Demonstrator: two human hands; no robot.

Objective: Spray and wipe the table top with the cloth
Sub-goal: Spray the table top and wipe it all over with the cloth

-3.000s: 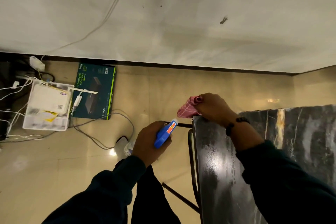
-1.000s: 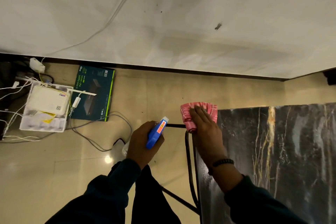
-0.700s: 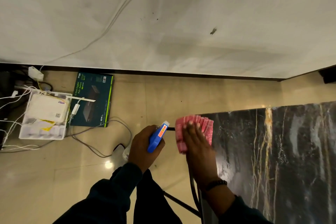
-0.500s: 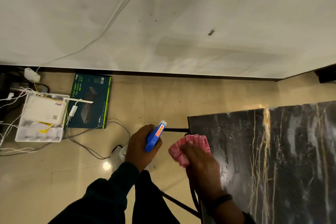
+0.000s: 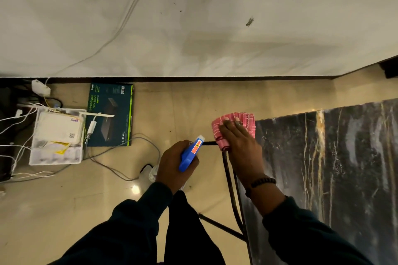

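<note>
A black marble table top (image 5: 336, 168) with gold and white veins fills the right side. On its far left corner lies a pink cloth (image 5: 247, 121), partly hanging over the edge. My right hand (image 5: 241, 146) presses flat on the cloth with fingers spread. Left of the table, over the floor, my left hand (image 5: 172, 168) grips a blue spray bottle head (image 5: 190, 153) with an orange label, nozzle pointing away from me. The bottle's body is hidden below the hand.
Black metal table legs (image 5: 229, 180) run below the left edge. On the tiled floor at left lie a dark green box (image 5: 109, 114), a white tray with a router (image 5: 58, 135) and several cables. A white wall (image 5: 193, 17) stands behind.
My right hand slid the cloth along the table's left edge toward me, then back out to the far left corner. The left hand with the spray bottle stayed about in place.
</note>
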